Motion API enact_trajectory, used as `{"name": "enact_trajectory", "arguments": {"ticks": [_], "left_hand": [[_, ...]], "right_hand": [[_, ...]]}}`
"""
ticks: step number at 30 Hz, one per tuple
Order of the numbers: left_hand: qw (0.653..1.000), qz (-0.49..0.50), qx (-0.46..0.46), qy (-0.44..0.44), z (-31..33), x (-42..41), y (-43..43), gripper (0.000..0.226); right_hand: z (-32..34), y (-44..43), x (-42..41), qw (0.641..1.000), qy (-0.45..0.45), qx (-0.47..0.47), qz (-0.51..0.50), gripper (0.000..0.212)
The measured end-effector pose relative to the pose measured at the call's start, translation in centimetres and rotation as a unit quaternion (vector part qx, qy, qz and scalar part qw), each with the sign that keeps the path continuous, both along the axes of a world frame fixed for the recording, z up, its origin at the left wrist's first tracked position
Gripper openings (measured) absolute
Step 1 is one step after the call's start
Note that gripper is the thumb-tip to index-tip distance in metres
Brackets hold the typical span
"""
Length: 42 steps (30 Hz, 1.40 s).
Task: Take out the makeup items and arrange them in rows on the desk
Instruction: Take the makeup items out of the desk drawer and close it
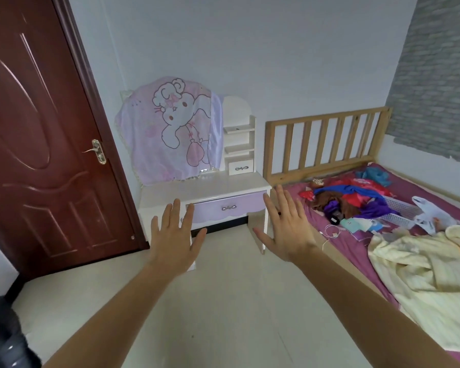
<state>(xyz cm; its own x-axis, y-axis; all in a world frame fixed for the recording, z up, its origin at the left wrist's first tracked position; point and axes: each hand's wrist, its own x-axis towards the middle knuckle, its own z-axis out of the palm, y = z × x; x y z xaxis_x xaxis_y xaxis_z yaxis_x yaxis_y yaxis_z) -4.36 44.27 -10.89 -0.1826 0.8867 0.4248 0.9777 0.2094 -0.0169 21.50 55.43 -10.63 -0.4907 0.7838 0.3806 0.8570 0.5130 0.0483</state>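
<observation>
Up at frame centre: left hand (pixel 174 232) and right hand (pixel 284 224), fingers straight and spread, holding nothing. Just up-frame past the fingertips, well apart in depth: one desk (pixel 205 188), long side left to right. No makeup items visible; probably inside the one purple drawer (pixel 229 207), handle midway between both hands, or the one small drawer (pixel 241 168) above.

No words, labels, brands or numbers can be read anywhere. The pink cloth (pixel 170 131) hanging above the desk (pixel 197 189) carries only a cartoon rabbit drawing.
</observation>
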Motion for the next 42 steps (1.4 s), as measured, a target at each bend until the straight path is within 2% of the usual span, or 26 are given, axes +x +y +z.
{"name": "enact_trajectory", "arguments": {"ticks": [8, 12, 18, 23, 26, 31, 37, 42], "left_hand": [[0.999, 0.010, -0.013, -0.028, -4.5, -7.7, 16.1, 0.072], [0.999, 0.006, -0.011, -0.053, -4.9, -13.7, 27.1, 0.074], [0.998, 0.004, -0.013, -0.065, -3.0, -22.3, 41.2, 0.076], [0.995, -0.001, -0.053, -0.082, -7.2, -26.0, 49.3, 0.079], [0.992, 0.015, -0.073, -0.106, -10.4, -27.7, 54.3, 0.082], [0.978, 0.071, -0.140, -0.135, -17.9, -29.9, 61.4, 0.090], [0.962, 0.115, -0.205, -0.141, -24.0, -30.6, 71.8, 0.087], [0.965, 0.091, -0.226, -0.097, -29.7, -31.0, 78.3, 0.078]], "right_hand": [[-4.9, 16.4, -8.6, 0.998, -0.052, -0.019, 0.022, 0.088], [-6.2, 26.6, -14.1, 0.999, -0.044, -0.022, 0.015, 0.089], [-4.0, 39.1, -22.3, 0.999, -0.028, -0.027, 0.022, 0.092], [-7.2, 47.7, -26.0, 0.997, -0.021, -0.074, 0.009, 0.092], [-10.3, 53.5, -28.2, 0.995, -0.018, -0.100, 0.014, 0.089], [-19.5, 61.5, -31.6, 0.983, -0.048, -0.175, 0.025, 0.088], [-27.1, 71.8, -33.9, 0.957, -0.089, -0.264, 0.078, 0.077], [-32.9, 77.8, -36.1, 0.936, -0.106, -0.307, 0.132, 0.071]]}}
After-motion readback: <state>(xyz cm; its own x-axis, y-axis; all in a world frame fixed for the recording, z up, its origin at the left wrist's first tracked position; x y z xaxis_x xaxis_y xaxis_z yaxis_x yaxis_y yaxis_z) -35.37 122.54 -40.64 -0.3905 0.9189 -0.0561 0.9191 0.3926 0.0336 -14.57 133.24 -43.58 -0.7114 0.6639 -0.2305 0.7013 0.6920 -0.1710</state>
